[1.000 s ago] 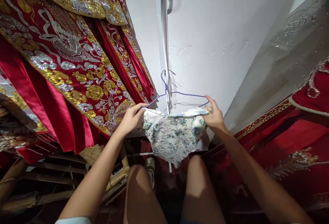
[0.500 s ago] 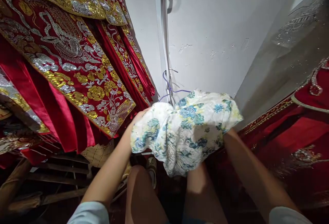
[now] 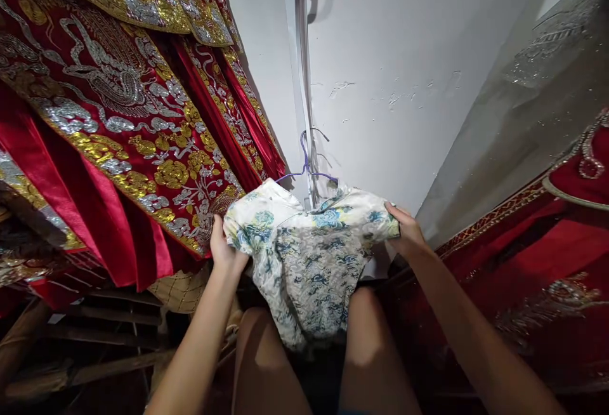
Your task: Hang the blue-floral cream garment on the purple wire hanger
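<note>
Left hand point(image 3: 227, 245) is gripping one sleeve of floral shirt point(image 3: 314, 263), right hand point(image 3: 406, 231) is pinching the other; shirt is hanging on purple hanger point(image 3: 305, 168) against white wall point(image 3: 390, 53), above the knees, red embroidered cloth point(image 3: 143, 117) hanging beside left hand.

A narrow pale upright point(image 3: 301, 53) runs down the white wall point(image 3: 404, 34), bearing a purple wire hanger point(image 3: 305, 164) near its lower visible stretch. The hanger's hook curves at the upright, its dark tip pointing right (the exact catch point is too small to make out). Across the hanger's sloping arms rests a short-sleeved floral shirt point(image 3: 314, 269), its open neckline just below the hook, its shoulders covering the ends of both arms. Above the hanger, the upright's smooth face catches the light.
</note>
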A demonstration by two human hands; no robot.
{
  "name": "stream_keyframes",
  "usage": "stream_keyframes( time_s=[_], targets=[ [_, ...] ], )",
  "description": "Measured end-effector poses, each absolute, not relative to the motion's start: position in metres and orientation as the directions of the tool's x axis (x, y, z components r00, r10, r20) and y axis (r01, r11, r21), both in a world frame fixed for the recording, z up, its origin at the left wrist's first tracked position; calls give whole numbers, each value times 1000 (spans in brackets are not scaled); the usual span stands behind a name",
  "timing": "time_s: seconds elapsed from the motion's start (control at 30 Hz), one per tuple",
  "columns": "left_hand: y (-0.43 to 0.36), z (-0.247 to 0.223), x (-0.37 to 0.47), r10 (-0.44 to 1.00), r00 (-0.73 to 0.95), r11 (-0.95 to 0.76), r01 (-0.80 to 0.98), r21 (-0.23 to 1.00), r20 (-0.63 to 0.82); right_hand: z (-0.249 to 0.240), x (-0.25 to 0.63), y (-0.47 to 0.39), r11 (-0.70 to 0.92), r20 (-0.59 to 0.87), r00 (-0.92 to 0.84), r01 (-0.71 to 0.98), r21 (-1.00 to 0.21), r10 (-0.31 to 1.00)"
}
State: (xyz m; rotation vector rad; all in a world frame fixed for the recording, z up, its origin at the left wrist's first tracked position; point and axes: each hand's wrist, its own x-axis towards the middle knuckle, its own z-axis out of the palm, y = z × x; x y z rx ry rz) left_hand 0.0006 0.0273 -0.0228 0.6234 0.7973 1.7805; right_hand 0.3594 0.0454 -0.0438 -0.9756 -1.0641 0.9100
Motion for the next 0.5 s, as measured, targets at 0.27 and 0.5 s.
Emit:
stream_keyframes(
  time_s=[0.27,0.5],
  targets=[
    [28,27,-27,883,-284,-350,135,927,374,44,335,57,383,375,131,-539,-750,918],
    [29,2,19,906,-252,-333,67,940,339,24,294,-32,200,280,-702,-196,-960,654]
  ],
)
